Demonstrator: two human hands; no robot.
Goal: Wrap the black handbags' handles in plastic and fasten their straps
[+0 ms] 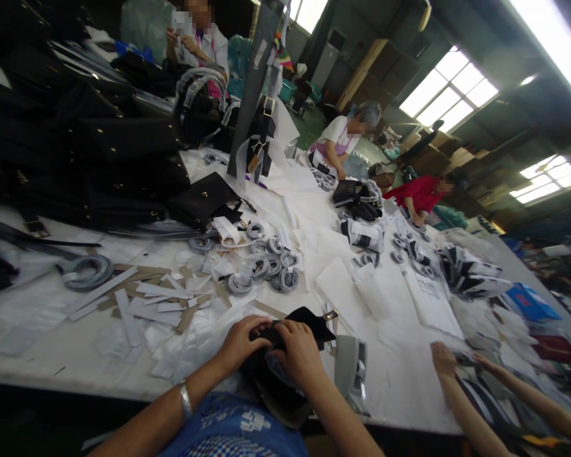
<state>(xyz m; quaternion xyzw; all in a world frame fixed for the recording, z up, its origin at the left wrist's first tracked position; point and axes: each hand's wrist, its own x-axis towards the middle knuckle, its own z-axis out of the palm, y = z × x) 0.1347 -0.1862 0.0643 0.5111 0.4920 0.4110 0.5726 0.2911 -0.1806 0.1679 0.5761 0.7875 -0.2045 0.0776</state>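
A blue apron (233, 422) with a white print and a patch of small blue-and-white check is nearest the camera. Just beyond it, at the table's near edge, is a black bag (261, 376) of smooth, soft-looking material, with a gold-coloured buckle (330, 315) on its far right side. The left hand (245, 343) is closed around the edge of its upper part, thumb toward the right; the right hand (299, 349) grips the same part close by, fingers bent over the dark material. A silvery bracelet (185, 400) circles the left wrist. Just right of the bag stands a smooth grey object (346, 365) with a shiny metal part.

The table (400, 393) is pale and flat. On its left side, thin, straight-edged white and brown strips (159, 301) overlap beside crinkled, translucent film (185, 346). Past them sit round, grey-wrapped coils (269, 260), with a larger coil (86, 271) farther left. Black bags (118, 152) with small gold-coloured fittings are heaped at the far left, near a dark upright post (252, 89). White sheets (335, 254) spread across the middle.

At right, another person's hands (443, 360) work over striped material. Beyond the table are a person in white (214, 47), another in a pale top (340, 136) and one in red (421, 193). The dim greenish room has paned windows (450, 89), stacked brown boxes (390, 70) and a bright overhead light (552, 44).
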